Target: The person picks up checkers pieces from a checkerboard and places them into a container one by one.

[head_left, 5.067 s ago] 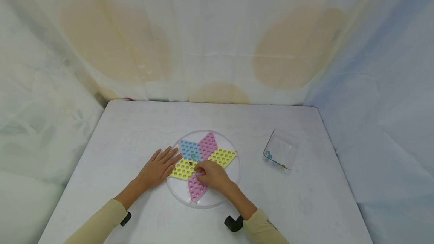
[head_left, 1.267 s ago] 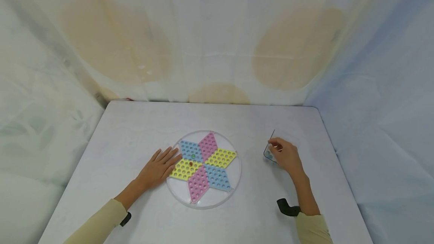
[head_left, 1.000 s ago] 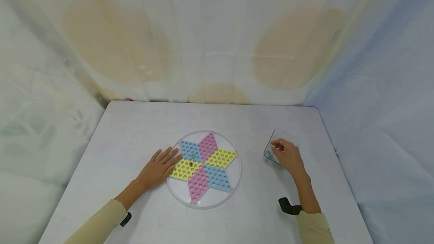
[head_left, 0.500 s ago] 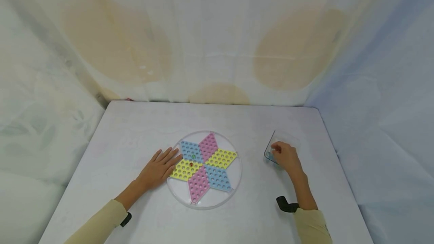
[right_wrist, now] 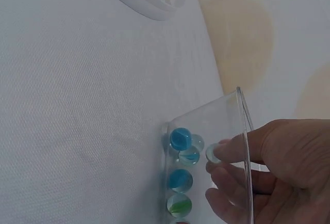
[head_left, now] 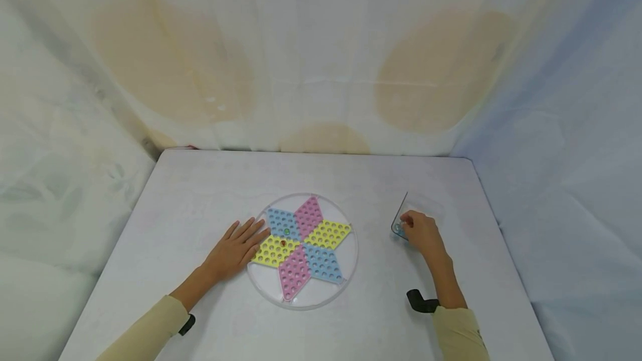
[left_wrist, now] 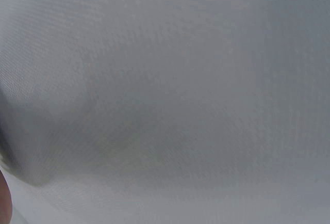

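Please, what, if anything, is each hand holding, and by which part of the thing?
The right hand pinches a clear marble by its side, between thumb and finger. The left hand rests at the edge of the board and holds nothing.

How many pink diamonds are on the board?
2: the far diamond at the back of the board, the near diamond at the front; none is hidden.

Right hand (right_wrist: 289, 162) with pinched pale marble (right_wrist: 212, 153) inside transparent box (right_wrist: 219, 114) of marbles (right_wrist: 180, 180)
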`<state>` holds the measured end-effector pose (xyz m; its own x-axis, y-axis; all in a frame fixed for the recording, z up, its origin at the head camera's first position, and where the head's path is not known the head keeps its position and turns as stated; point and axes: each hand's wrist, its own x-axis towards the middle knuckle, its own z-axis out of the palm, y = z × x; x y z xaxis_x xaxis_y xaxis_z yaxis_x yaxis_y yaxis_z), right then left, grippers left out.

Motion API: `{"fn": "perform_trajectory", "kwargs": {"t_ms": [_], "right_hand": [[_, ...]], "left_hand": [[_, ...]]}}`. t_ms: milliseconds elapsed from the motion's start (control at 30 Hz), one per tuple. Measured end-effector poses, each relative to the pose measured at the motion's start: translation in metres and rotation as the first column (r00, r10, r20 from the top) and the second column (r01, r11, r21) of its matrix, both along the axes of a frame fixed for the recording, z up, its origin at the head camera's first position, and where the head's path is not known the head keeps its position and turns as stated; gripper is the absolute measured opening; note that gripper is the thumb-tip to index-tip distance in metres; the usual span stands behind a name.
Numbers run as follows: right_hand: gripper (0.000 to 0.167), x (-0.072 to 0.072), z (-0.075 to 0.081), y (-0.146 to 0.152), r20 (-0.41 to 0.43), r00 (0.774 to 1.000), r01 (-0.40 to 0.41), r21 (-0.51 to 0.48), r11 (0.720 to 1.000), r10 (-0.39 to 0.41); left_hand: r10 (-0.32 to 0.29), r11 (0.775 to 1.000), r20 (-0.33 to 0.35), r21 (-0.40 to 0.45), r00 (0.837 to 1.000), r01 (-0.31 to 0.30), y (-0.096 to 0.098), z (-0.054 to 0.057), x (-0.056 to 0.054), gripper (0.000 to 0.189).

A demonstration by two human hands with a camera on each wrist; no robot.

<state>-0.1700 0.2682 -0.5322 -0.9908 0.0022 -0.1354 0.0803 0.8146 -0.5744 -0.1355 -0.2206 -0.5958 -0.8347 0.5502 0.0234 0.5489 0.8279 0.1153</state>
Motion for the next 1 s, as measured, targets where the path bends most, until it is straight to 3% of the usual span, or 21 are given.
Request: {"fn": "perform_trajectory", "kwargs": {"t_ms": [567, 1000], "right_hand": [[0.021, -0.0012, -0.0067, 0.0006, 0.012, 1.0, -0.001, 0.003, 1.0, 0.001], [0.021, -0.0022, -0.0072, 0.0009, 0.024, 1.0, -0.021, 0.011, 1.0, 0.02]], "left_hand": [[-0.006, 1.0, 0.005, 0.008, 1.0, 0.006, -0.0005, -0.0001, -0.0003, 0.055], [-0.036, 0.997, -0.089, 0.063, 0.995, 0.042, -0.0003, -0.0004, 0.0003, 0.053]]}}
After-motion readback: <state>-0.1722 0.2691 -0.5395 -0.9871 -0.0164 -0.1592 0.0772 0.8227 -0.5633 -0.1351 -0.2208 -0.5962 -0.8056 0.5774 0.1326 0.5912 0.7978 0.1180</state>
